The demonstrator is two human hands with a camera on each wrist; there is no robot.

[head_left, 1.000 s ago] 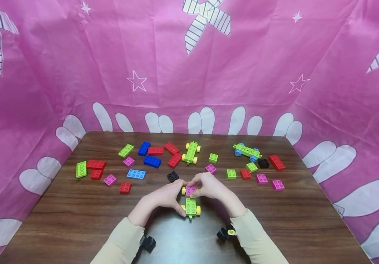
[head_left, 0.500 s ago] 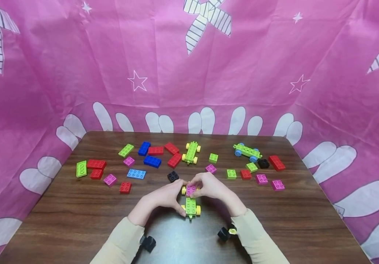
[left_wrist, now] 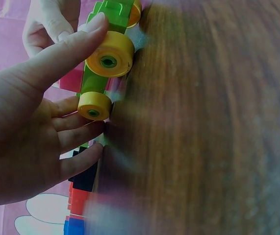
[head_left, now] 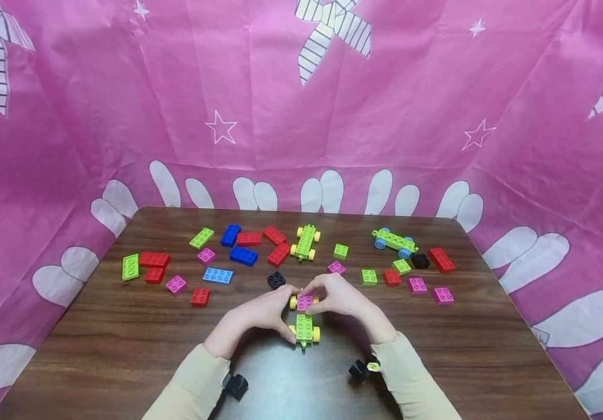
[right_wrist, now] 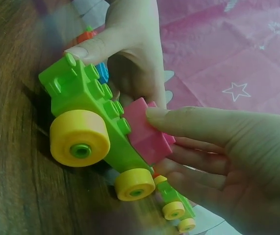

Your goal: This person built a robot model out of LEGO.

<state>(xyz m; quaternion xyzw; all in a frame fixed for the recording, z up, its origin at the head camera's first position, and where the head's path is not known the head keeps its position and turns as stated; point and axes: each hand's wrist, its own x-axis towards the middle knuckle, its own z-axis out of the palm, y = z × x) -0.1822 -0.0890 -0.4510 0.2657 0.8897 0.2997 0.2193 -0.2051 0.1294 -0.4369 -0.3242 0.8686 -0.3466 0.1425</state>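
A lime-green toy car base [head_left: 304, 329] with yellow wheels stands on the table between both hands. On its far end sits a pink 2x2 toy brick [head_left: 304, 303]. My left hand [head_left: 265, 313] grips the base from the left, thumb at the near end and fingers toward the far end; the left wrist view shows the thumb [left_wrist: 76, 46] beside a yellow wheel [left_wrist: 109, 55]. From the right, my right hand [head_left: 339, 298] pinches the pink brick [right_wrist: 147, 131] between thumb and fingers. In the right wrist view the brick appears seated on the studs; its underside is hidden.
A black brick [head_left: 276, 280] lies just beyond the left hand. Another green base with yellow wheels [head_left: 305, 242] and one with blue wheels [head_left: 395, 242] stand farther back. Several red, blue, green and pink bricks spread left and right across the wooden table [head_left: 112, 350].
Both hands, the car base and the pink brick hold nearly the same places. The head view shifts slightly, and the right forearm edges a little to the right.
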